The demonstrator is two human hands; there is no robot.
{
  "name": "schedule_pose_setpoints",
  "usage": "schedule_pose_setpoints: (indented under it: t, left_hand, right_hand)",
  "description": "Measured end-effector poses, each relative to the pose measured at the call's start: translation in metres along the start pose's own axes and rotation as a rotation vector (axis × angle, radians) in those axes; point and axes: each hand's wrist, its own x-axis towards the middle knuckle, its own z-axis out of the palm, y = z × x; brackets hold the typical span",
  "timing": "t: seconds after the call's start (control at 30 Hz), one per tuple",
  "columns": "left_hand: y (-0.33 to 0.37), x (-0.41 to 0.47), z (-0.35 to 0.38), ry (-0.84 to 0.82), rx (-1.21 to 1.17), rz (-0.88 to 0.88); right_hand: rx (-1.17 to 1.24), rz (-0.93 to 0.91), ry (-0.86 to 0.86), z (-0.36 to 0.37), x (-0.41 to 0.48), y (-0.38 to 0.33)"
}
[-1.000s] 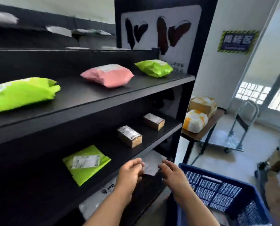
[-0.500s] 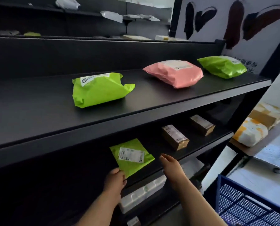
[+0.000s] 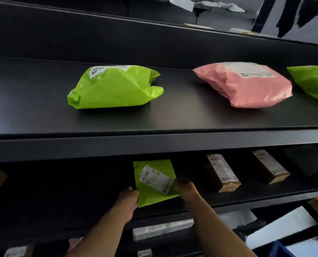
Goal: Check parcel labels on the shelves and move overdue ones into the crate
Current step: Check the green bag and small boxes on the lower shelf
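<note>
Upper shelf (image 3: 173, 117): 2 green bags (image 3: 115, 88), 1 pink bag (image 3: 247, 86). Lower shelf (image 3: 61, 191): 1 mailer (image 3: 150, 193), 2 boxes (image 3: 222, 173) at its 3 o'clock. Left hand (image 3: 125, 198) pinches mailer's 8 o'clock corner; right hand (image 3: 184, 184) touches 3 o'clock edge (finger set unreadable).

- No word or number can be read anywhere; all the print is blurred.
- Flat green parcel (image 3: 154, 197), at 6 o'clock in the view: a tilted white label (image 3: 155, 178) with grey lines of print and a small round dark mark at its 5 o'clock corner.
- Puffy green parcel (image 3: 115, 87), at 10 o'clock: a white strip label (image 3: 108, 69) along its 12 o'clock edge, with a pale logo at the strip's 9 o'clock end.
- Pink parcel (image 3: 247, 89), at 2 o'clock: a white top label (image 3: 254, 71) with a small dark square at its 8 o'clock corner.
- Left brown box (image 3: 228, 186), at 4 o'clock: a long printed sticker (image 3: 220, 166) with a round mark near its 5 o'clock end.
- Right brown box (image 3: 278, 178), also at 4 o'clock: a pale sticker (image 3: 266, 161), illegible.
</note>
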Motion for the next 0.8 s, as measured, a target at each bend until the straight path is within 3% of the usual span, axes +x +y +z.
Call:
schedule_pose_setpoints:
  t: [0.33, 0.53, 0.8]
  left_hand:
    - [-0.012, -0.008, 0.0, 0.122, 0.142, 0.183]
    - [-0.007, -0.035, -0.003, 0.196, 0.115, 0.386]
    - [-0.011, -0.053, 0.003, 0.218, 0.013, 0.498]
  right_hand:
    - [-0.007, 0.035, -0.179, 0.005, 0.035, 0.025]
    - [0.205, -0.007, -0.252, -0.024, 0.011, 0.035]
    - [0.422, 0.044, -0.322, -0.039, -0.002, 0.056]
